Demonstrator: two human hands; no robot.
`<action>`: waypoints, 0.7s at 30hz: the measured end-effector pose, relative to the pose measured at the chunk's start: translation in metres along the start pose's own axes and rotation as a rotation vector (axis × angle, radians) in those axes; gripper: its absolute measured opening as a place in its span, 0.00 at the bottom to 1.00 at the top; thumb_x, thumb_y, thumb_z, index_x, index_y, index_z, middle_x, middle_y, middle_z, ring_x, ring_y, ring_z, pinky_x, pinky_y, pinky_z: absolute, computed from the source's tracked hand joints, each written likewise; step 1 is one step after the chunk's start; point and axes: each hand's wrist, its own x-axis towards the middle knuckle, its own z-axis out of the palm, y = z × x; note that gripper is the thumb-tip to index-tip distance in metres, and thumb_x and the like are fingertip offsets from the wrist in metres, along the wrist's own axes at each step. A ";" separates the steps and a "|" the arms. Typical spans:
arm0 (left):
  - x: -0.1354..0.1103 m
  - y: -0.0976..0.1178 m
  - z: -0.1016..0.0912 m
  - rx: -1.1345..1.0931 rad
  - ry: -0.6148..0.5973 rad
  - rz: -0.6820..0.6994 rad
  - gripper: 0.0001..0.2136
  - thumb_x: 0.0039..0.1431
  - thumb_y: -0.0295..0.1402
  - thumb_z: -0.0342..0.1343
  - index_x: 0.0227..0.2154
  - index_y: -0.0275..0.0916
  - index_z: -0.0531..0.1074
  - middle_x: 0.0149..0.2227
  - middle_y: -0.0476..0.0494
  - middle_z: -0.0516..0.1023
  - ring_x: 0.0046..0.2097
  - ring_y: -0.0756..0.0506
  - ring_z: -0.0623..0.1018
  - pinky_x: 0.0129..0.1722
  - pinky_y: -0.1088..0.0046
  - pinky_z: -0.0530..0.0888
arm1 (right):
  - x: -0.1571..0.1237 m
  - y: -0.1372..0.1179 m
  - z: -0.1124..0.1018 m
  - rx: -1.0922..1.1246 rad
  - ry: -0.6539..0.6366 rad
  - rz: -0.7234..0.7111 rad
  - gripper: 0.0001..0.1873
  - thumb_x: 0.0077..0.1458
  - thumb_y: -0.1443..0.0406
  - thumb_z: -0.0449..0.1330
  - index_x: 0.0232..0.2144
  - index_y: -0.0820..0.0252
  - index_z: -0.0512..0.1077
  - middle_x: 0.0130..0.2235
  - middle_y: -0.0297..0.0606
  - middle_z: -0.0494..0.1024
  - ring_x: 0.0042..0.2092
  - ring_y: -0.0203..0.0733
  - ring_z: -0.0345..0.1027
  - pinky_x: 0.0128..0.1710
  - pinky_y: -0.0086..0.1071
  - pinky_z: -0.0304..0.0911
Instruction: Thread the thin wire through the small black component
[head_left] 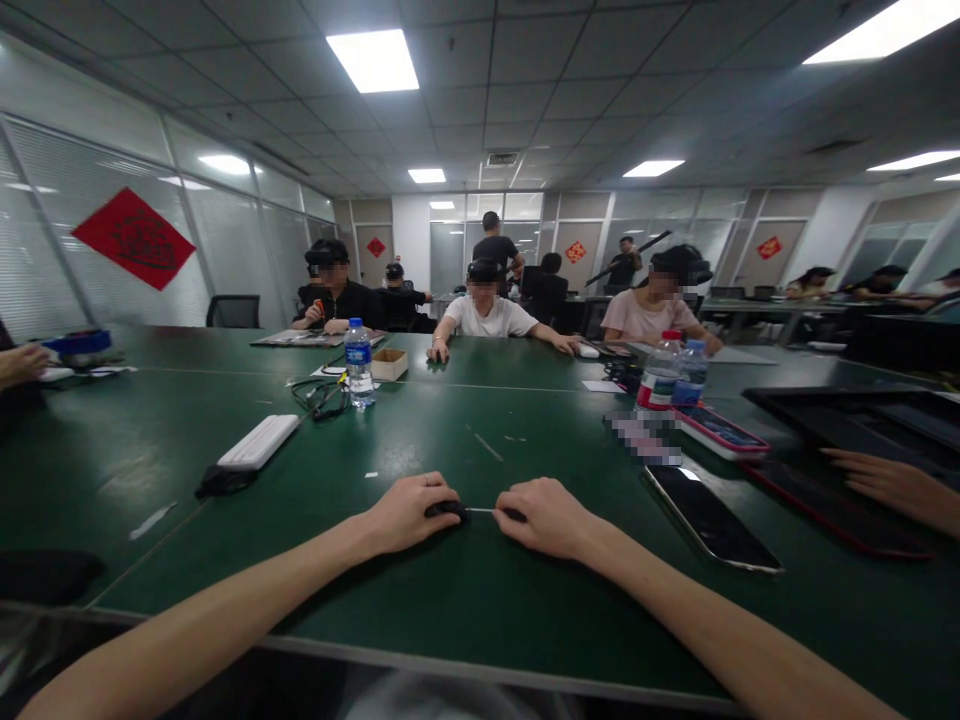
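Note:
Over the near middle of the green table, my left hand (412, 512) is closed around the black handle (448, 510) of what looks like a screwdriver. Its thin silver shaft (480, 510) runs level to the right. My right hand (544, 515) is closed at the other end of the shaft, and a small dark piece (514, 514) shows between its fingers. My fingers hide most of both ends, so I cannot tell whether the dark piece belongs to the same tool.
Right of my hands lie a smartphone (712, 515), a red-edged phone (720, 430) and bottles (660, 370). To the left are a white power strip (259, 442), a black cable (322, 398), a water bottle (358, 365) and a small box (390, 364). A neighbour's hand (896, 485) reaches in from the right.

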 end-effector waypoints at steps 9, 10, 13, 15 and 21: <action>0.000 0.001 0.003 -0.027 0.016 -0.021 0.12 0.63 0.39 0.58 0.45 0.41 0.77 0.43 0.43 0.76 0.41 0.46 0.77 0.45 0.71 0.72 | 0.002 0.005 0.003 0.017 0.019 -0.034 0.18 0.65 0.59 0.51 0.35 0.59 0.78 0.33 0.39 0.79 0.32 0.39 0.71 0.37 0.30 0.62; 0.000 0.001 0.003 -0.027 0.020 -0.020 0.11 0.63 0.38 0.58 0.45 0.41 0.77 0.43 0.43 0.76 0.42 0.46 0.77 0.45 0.71 0.72 | 0.002 0.005 0.003 0.004 0.021 -0.039 0.17 0.65 0.59 0.51 0.35 0.59 0.78 0.33 0.39 0.79 0.32 0.39 0.71 0.37 0.30 0.62; 0.000 0.002 0.002 -0.020 0.026 -0.015 0.11 0.63 0.38 0.58 0.45 0.41 0.77 0.43 0.43 0.76 0.42 0.46 0.77 0.45 0.71 0.73 | 0.002 0.004 0.000 -0.043 0.016 -0.040 0.16 0.64 0.60 0.51 0.36 0.59 0.78 0.33 0.39 0.79 0.32 0.39 0.71 0.34 0.29 0.60; 0.000 0.002 0.002 -0.018 0.030 -0.014 0.11 0.63 0.38 0.58 0.45 0.41 0.77 0.43 0.43 0.76 0.42 0.46 0.77 0.46 0.72 0.73 | 0.002 0.002 -0.002 -0.072 0.006 -0.042 0.16 0.64 0.60 0.51 0.36 0.59 0.78 0.33 0.40 0.79 0.32 0.39 0.71 0.33 0.29 0.59; 0.000 -0.001 0.007 -0.005 0.033 -0.029 0.11 0.62 0.38 0.58 0.45 0.42 0.77 0.43 0.44 0.76 0.41 0.46 0.77 0.45 0.72 0.72 | 0.002 0.002 -0.004 -0.078 0.003 -0.041 0.16 0.64 0.60 0.52 0.35 0.59 0.78 0.33 0.39 0.79 0.31 0.39 0.71 0.33 0.29 0.59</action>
